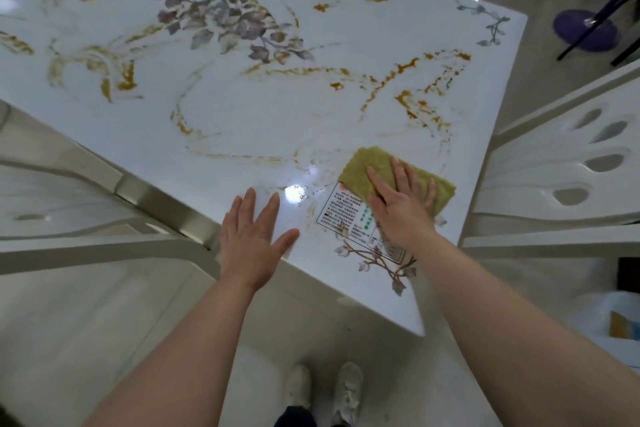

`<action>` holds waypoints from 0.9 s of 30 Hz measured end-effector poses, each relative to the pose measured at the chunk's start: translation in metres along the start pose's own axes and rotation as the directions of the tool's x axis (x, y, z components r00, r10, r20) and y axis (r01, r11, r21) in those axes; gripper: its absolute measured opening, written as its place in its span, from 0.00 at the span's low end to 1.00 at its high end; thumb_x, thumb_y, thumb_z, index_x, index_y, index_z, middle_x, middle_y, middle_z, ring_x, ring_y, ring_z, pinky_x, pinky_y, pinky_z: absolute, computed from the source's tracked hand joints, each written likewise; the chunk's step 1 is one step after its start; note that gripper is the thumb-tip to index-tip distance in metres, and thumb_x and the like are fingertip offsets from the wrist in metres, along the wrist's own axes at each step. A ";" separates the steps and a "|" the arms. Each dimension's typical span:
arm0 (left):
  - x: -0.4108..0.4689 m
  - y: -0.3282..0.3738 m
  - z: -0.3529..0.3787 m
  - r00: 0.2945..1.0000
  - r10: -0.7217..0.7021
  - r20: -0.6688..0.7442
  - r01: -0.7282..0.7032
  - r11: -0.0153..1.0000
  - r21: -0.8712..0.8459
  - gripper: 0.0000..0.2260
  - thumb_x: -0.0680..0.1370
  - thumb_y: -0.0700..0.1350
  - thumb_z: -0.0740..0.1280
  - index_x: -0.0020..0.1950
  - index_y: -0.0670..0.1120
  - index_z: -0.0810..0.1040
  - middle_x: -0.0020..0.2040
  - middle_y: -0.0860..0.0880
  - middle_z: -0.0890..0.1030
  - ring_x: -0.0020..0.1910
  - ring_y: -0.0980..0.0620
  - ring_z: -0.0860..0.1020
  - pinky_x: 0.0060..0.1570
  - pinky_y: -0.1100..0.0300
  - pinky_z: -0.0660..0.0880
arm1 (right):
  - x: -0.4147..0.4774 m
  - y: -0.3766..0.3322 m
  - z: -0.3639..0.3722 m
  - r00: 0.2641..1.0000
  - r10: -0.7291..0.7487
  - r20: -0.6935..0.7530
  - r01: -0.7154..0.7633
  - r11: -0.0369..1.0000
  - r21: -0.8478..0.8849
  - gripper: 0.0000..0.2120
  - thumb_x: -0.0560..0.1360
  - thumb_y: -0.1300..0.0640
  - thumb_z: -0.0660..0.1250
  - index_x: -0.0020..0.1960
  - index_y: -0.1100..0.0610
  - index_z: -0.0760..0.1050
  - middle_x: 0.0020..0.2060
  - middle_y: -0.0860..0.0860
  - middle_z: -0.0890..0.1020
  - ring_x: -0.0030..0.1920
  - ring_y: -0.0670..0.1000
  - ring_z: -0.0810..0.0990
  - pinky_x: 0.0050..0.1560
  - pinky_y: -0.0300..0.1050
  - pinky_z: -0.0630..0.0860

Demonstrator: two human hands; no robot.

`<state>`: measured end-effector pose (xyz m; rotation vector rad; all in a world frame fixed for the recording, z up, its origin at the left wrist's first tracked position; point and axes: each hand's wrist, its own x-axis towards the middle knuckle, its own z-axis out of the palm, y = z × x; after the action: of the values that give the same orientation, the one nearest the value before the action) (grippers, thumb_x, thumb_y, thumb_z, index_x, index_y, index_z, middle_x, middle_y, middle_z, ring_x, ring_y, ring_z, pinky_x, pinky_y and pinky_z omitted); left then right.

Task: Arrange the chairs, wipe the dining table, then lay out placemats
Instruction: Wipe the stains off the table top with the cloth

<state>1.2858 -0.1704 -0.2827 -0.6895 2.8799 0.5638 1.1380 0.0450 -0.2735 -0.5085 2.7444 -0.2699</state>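
Observation:
The dining table has a glossy white top with gold veins and purple flower prints. A folded yellow-green cloth lies flat on its near right part, partly over a printed label sticker. My right hand presses down on the cloth with fingers spread flat. My left hand rests palm-down on the table's near edge, fingers apart, holding nothing. No placemats are in view.
A white chair with oval cut-outs stands close to the table's right side. Another white chair is at the left. A purple round base with dark poles stands on the floor at the far right. My shoes are below.

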 end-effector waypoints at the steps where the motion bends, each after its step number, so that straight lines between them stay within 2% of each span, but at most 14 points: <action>1: 0.000 0.000 0.000 1.000 -0.006 0.001 0.006 1.000 -0.010 0.32 0.76 0.66 0.55 0.77 0.60 0.49 0.78 0.50 0.42 0.76 0.51 0.38 0.74 0.53 0.39 | 0.001 -0.006 0.001 1.000 0.024 0.000 -0.024 1.000 0.006 0.24 0.81 0.40 0.45 0.75 0.35 0.46 0.77 0.46 0.38 0.75 0.50 0.33 0.70 0.61 0.30; 3: -0.001 0.000 -0.001 1.000 -0.015 0.008 0.015 1.000 -0.019 0.31 0.76 0.66 0.55 0.77 0.61 0.49 0.78 0.50 0.41 0.76 0.52 0.37 0.74 0.53 0.38 | -0.001 -0.021 0.004 0.999 0.041 -0.004 -0.041 0.999 0.020 0.24 0.81 0.40 0.46 0.76 0.36 0.45 0.77 0.47 0.36 0.75 0.51 0.32 0.70 0.61 0.29; 10: -0.002 0.005 -0.013 0.998 0.003 0.057 -0.003 1.000 0.001 0.29 0.78 0.64 0.53 0.77 0.60 0.47 0.78 0.50 0.41 0.76 0.50 0.37 0.73 0.53 0.38 | -0.042 -0.073 0.024 0.999 -0.042 0.023 0.041 0.998 0.057 0.25 0.81 0.45 0.46 0.76 0.37 0.43 0.76 0.47 0.34 0.74 0.50 0.29 0.70 0.60 0.27; 12: 0.003 -0.002 -0.020 0.998 0.028 0.047 -0.029 1.000 0.006 0.28 0.79 0.61 0.55 0.77 0.58 0.51 0.78 0.49 0.45 0.76 0.49 0.41 0.73 0.53 0.40 | -0.046 -0.072 0.021 1.000 -0.016 0.017 0.015 0.996 0.088 0.24 0.81 0.48 0.48 0.75 0.36 0.47 0.77 0.45 0.39 0.75 0.48 0.35 0.72 0.58 0.33; 14: 0.013 -0.016 -0.027 0.999 0.029 0.027 -0.030 0.998 0.052 0.28 0.80 0.59 0.56 0.78 0.53 0.52 0.78 0.47 0.49 0.76 0.47 0.46 0.74 0.52 0.44 | -0.047 -0.066 0.015 1.000 0.018 -0.020 -0.017 0.999 0.037 0.23 0.81 0.48 0.50 0.74 0.35 0.52 0.77 0.46 0.47 0.75 0.50 0.44 0.73 0.57 0.43; 17: 0.034 -0.041 -0.041 0.999 -0.017 0.032 0.013 0.992 0.125 0.31 0.80 0.59 0.55 0.78 0.47 0.49 0.78 0.43 0.49 0.76 0.43 0.46 0.74 0.49 0.46 | -0.040 -0.061 0.006 0.983 0.160 -0.092 -0.160 0.987 -0.001 0.22 0.81 0.44 0.50 0.74 0.36 0.55 0.74 0.49 0.55 0.70 0.54 0.53 0.68 0.55 0.53; 22: 0.056 -0.066 -0.056 0.994 0.025 0.102 -0.038 0.991 0.125 0.37 0.78 0.63 0.55 0.78 0.44 0.43 0.78 0.42 0.43 0.76 0.44 0.42 0.74 0.51 0.42 | -0.013 -0.081 0.008 0.936 0.311 -0.164 -0.324 0.944 -0.059 0.26 0.80 0.41 0.49 0.77 0.44 0.53 0.73 0.54 0.53 0.66 0.58 0.58 0.65 0.54 0.60; 27: 0.055 -0.072 -0.054 0.989 0.046 0.141 -0.068 0.986 0.155 0.38 0.78 0.65 0.50 0.78 0.45 0.40 0.78 0.44 0.39 0.76 0.45 0.39 0.75 0.51 0.40 | 0.009 -0.121 0.012 0.918 0.358 -0.170 -0.373 0.926 -0.063 0.27 0.81 0.44 0.48 0.78 0.50 0.50 0.76 0.53 0.47 0.66 0.58 0.59 0.63 0.52 0.61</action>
<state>1.2678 -0.2733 -0.2674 -0.5243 2.7852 0.3667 1.1725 -0.0711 -0.2577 0.0140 2.9430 -0.0890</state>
